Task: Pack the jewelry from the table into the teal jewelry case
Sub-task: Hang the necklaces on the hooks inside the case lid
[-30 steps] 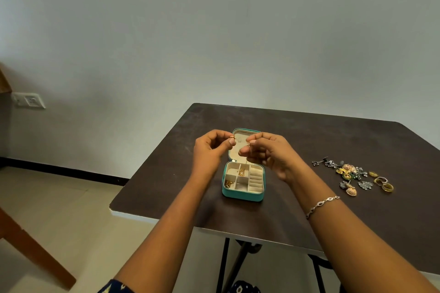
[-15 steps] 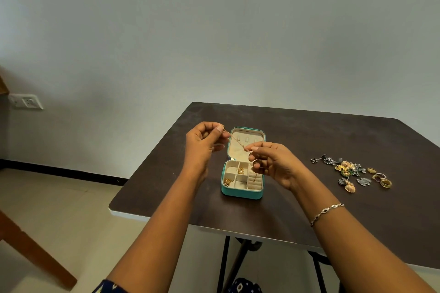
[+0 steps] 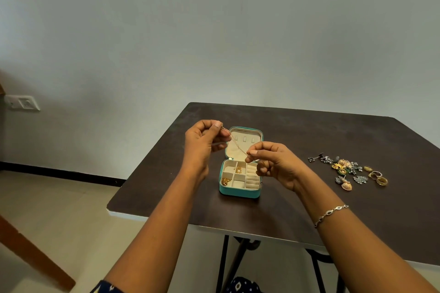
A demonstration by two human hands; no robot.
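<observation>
— What are the hands doing?

— Both are raised and pinching a thin gold chain (image 3: 235,144). The left hand (image 3: 202,150) nips the upper end between thumb and forefinger, with its other fingers curled. The right hand (image 3: 278,166) nips the lower end the same way. The chain runs slanting between the two pinches.

— And the case?

— The small teal jewelry case (image 3: 238,193) sits open on the dark brown table (image 3: 309,131), directly below and behind the held chain. Its cream-lined lid (image 3: 250,133) stands upright behind the chain. The tray lies under the right hand's pinch, and two of its compartments hold small gold pieces (image 3: 238,169).

— What is left outside?

— A loose heap of gold and silver earrings (image 3: 345,170) lies well to the right of the right hand. A few gold rings (image 3: 378,177) lie at the heap's far side. A silver link bracelet (image 3: 331,213) circles the right wrist.
</observation>
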